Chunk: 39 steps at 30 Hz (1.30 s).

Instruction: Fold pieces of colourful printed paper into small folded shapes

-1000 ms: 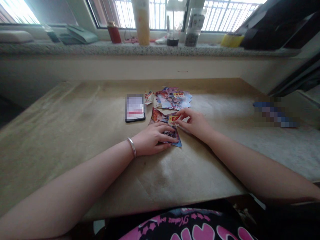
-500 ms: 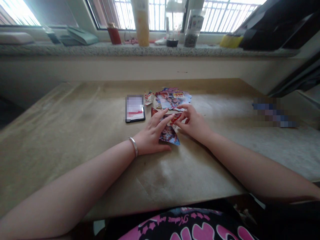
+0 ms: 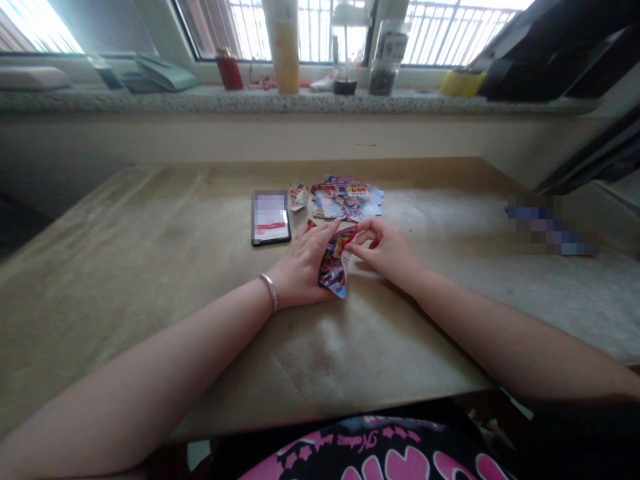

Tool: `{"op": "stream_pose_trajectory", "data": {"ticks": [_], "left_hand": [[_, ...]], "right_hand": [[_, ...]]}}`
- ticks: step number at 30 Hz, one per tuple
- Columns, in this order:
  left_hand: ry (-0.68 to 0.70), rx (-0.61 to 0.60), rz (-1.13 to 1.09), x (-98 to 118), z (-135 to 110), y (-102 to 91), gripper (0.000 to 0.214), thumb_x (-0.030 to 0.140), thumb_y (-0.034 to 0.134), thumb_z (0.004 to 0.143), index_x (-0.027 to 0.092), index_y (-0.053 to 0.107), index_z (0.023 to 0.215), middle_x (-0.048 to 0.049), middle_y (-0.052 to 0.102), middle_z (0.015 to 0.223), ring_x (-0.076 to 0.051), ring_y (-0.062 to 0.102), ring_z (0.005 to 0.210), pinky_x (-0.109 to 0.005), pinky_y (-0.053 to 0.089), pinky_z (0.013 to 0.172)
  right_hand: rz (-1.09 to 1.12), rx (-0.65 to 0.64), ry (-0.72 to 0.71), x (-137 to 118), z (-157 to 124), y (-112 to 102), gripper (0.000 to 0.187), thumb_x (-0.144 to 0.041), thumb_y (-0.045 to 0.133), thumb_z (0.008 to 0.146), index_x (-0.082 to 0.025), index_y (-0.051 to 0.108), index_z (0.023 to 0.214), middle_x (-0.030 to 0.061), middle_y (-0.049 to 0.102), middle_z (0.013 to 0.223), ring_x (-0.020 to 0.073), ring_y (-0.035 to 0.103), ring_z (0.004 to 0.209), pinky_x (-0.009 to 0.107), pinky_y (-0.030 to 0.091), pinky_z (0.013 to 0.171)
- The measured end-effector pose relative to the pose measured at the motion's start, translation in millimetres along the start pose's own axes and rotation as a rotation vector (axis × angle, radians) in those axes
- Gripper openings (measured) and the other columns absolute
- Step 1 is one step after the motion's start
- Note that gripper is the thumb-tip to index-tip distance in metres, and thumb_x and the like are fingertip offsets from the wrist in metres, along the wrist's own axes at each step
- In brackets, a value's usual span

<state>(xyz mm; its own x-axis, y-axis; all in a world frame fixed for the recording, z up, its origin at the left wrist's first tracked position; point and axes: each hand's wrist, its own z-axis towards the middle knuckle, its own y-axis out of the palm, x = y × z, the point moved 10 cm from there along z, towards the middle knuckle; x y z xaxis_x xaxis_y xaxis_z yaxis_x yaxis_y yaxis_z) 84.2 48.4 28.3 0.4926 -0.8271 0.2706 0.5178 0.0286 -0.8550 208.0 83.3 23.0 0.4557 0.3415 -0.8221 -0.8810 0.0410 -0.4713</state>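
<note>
A colourful printed paper sheet lies folded on the tan table between both hands. My left hand, with a silver bracelet at the wrist, presses flat on the sheet's left part with fingers stretched out. My right hand pinches the sheet's raised right edge between thumb and fingers. A pile of similar printed sheets lies just behind the hands.
A black phone lies left of the pile, with a small paper scrap beside it. A blurred blue object sits at the right. The windowsill behind holds a red cup, bottles and jars.
The sheet lay flat one second ago. My right hand has lifted its right part and folded it over toward the left, while my left hand has shifted up along the fold.
</note>
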Motion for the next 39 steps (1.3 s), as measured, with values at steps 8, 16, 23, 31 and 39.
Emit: {"op": "stream_pose_trajectory", "data": {"ticks": [8,16,23,31,39], "left_hand": [[-0.028,0.012,0.018,0.4,3.6,-3.7,0.111,0.046,0.072,0.063,0.019,0.004,0.148,-0.0160,0.041,0.142,-0.033,0.039,0.131,-0.056,0.013,0.115],[0.043,0.071,-0.021,2.8,4.3,-5.4,0.114,0.045,0.074,0.063,0.019,0.003,0.148,-0.0177,0.041,0.142,-0.033,0.040,0.131,-0.054,0.020,0.113],[0.024,0.057,0.063,4.4,3.1,-10.2,0.106,0.049,0.070,0.067,0.016,0.009,0.148,-0.0168,0.047,0.137,-0.033,0.043,0.128,-0.055,0.016,0.113],[-0.031,0.077,0.177,7.2,4.3,-21.2,0.094,0.047,0.069,0.071,0.021,0.019,0.146,-0.0087,0.060,0.120,-0.027,0.055,0.112,-0.054,0.009,0.115],[-0.121,0.256,0.178,1.9,0.5,-39.8,0.083,0.037,0.071,0.074,0.024,0.027,0.144,-0.0038,0.065,0.101,-0.023,0.059,0.097,-0.043,0.034,0.099]], "right_hand": [[-0.015,-0.029,0.004,-4.1,-1.9,8.0,0.020,-0.038,0.062,0.078,-0.019,0.058,0.073,-0.0001,0.062,0.071,0.0107,0.054,0.060,0.023,0.042,0.051],[-0.185,-0.024,-0.220,-35.4,-11.5,5.4,0.013,-0.028,0.054,0.084,-0.020,0.054,0.074,0.0029,0.064,0.085,0.0148,0.058,0.076,0.026,0.047,0.060],[-0.274,-0.020,-0.316,-52.4,-18.4,0.1,0.017,-0.026,0.048,0.088,-0.021,0.051,0.072,0.0037,0.064,0.086,0.0148,0.058,0.076,0.027,0.046,0.063],[-0.013,-0.104,-0.173,-27.4,-11.5,6.2,0.015,-0.034,0.057,0.085,-0.020,0.062,0.086,0.0018,0.066,0.079,0.0117,0.061,0.065,0.026,0.051,0.060],[0.252,-0.107,-0.129,-22.5,-8.3,3.7,0.020,-0.038,0.054,0.086,-0.021,0.063,0.091,0.0035,0.069,0.091,0.0133,0.063,0.077,0.025,0.053,0.061]]}}
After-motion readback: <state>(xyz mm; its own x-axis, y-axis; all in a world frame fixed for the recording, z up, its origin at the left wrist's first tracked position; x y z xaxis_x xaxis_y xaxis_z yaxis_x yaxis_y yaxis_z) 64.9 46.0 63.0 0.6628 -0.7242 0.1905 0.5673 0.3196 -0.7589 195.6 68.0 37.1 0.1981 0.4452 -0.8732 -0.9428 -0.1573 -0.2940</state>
